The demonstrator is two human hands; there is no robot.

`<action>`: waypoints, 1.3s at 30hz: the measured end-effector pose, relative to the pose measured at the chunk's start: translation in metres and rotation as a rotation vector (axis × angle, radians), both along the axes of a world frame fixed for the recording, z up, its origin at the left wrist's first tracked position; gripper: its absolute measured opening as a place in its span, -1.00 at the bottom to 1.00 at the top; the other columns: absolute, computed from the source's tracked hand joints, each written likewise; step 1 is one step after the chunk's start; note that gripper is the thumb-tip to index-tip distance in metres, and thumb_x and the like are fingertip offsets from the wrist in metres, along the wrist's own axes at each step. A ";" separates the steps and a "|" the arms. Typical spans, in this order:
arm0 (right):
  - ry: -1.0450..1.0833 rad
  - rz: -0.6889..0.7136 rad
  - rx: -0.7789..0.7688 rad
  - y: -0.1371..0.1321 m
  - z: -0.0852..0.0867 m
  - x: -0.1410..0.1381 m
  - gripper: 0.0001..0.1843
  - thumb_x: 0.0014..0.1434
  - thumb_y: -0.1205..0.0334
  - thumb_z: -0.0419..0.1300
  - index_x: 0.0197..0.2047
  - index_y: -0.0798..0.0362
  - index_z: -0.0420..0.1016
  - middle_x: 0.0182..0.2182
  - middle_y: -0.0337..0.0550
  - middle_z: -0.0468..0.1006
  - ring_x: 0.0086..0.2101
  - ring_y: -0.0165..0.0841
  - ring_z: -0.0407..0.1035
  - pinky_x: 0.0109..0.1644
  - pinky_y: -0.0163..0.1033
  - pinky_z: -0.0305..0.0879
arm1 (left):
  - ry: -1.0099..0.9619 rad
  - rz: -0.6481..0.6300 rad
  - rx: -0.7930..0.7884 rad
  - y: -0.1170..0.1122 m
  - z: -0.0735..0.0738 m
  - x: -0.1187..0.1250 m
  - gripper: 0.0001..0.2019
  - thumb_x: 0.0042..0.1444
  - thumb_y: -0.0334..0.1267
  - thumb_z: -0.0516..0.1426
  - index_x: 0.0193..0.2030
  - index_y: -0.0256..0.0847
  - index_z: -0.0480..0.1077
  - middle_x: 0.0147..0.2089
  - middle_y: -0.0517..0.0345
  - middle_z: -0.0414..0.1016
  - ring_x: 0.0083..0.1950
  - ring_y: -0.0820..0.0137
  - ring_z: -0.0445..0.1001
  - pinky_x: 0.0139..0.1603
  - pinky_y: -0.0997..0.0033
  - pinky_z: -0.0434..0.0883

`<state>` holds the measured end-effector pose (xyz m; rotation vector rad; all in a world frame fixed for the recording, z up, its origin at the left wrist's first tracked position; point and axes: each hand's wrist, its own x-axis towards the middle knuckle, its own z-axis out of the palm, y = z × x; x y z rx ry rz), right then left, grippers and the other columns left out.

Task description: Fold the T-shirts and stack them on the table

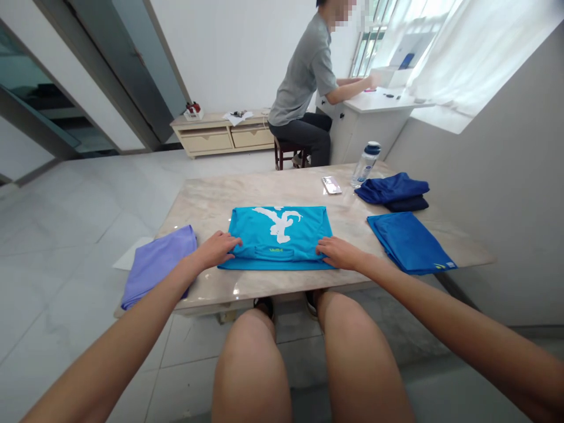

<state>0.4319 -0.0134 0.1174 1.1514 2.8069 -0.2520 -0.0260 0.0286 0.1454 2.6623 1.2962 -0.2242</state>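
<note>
A bright turquoise shirt (282,238) with a white print lies folded flat on the marble table (247,194) in front of me. My left hand (218,248) pinches its near left corner, fingers closed on the cloth. My right hand (337,252) grips the near right corner the same way. Both arms reach over my bare knees.
A lilac cloth (156,264) hangs over the table's left edge. Blue folded garments (409,241) and a darker pile (394,191) lie at the right. A phone (331,184) and water bottle (365,164) stand at the far edge. Another person sits at a white desk (374,106) beyond.
</note>
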 end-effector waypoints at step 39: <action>0.434 -1.031 -0.047 -0.005 0.073 -0.002 -0.67 0.48 0.27 0.13 -0.01 0.13 0.75 0.00 0.14 0.76 -0.01 -0.15 0.62 -0.04 -0.28 0.38 | -0.140 0.274 -0.071 -0.087 0.030 0.241 -0.74 0.36 -0.33 0.17 -0.01 -0.14 0.72 0.11 -0.11 0.74 0.20 0.05 0.66 0.12 0.25 0.51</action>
